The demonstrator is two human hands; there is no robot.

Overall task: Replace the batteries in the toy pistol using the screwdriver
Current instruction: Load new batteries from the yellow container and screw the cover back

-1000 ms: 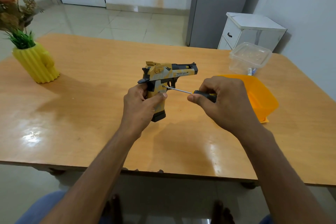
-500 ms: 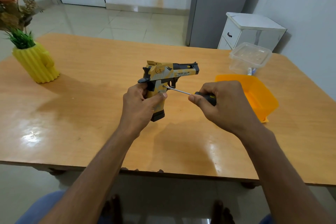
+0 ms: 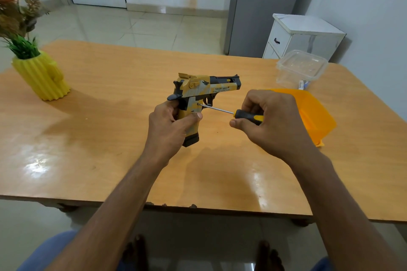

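The left hand (image 3: 170, 126) is wrapped around the handle of the toy pistol (image 3: 199, 94); its fingers are curled tight round the grip and the thumb lies across the side that faces the camera; the pistol is yellow, grey and black, and it is held upright above the middle of the wooden table (image 3: 110, 138), with its barrel pointing to the right; the black bottom of its handle pokes out under the hand

The right hand (image 3: 272, 122) holds the screwdriver (image 3: 236, 113); its fingers are curled over the black and yellow handle and the thumb sits under it; the thin metal shaft points left, and its tip touches the side of the pistol just above the left thumb, near the trigger

Behind the right hand an orange tub (image 3: 315, 114) sits on the table, partly hidden by the hand; a clear plastic box (image 3: 301, 68) with a lid on stands just beyond it, near the far right edge; far to the left stands a yellow cactus-shaped pot (image 3: 43, 77) with green leaves and dry flowers in it; past the table a small white cabinet (image 3: 301, 37) stands on the floor by the wall
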